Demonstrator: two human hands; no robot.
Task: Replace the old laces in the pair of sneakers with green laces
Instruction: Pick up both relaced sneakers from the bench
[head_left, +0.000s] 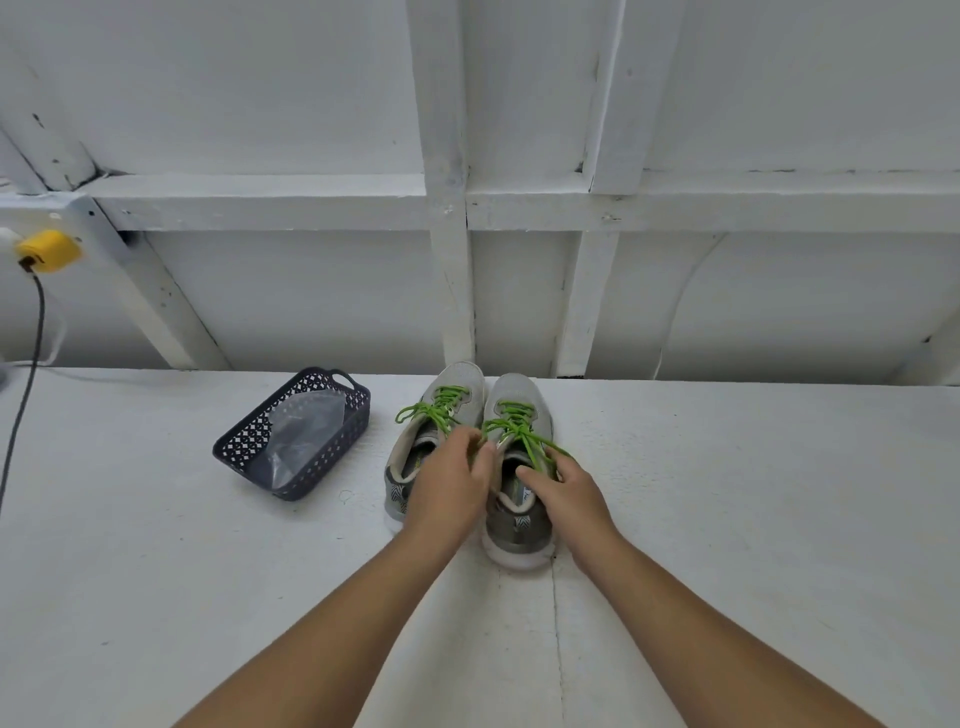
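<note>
Two grey sneakers side by side on the white table (727, 519), toes toward the far wall, heels near. Left sneaker (457, 387) and right sneaker (519, 535) touching or almost so along their inner sides. Green laces (441, 405) threaded through the left sneaker, loose ends trailing off to its left. Green laces (511, 415) likewise through the right sneaker, ends running right and near, toward the right hand.

Left hand (449, 488) lying over the left sneaker's opening, fingers curled at the gap between the two tongues; seemingly pinching lace there, though hard to tell. Right hand (563, 493) on the right sneaker's right side, thumb reaching into the collar, fingers curled round the outer edge where the lace ends fall.

Left of the sneakers, apart from them: a dark perforated basket (332, 467), set at an angle, holding a clear plastic bag (306, 431). Far left, a yellow plug (49, 249) with a dark cable (31, 374) hanging down.
</note>
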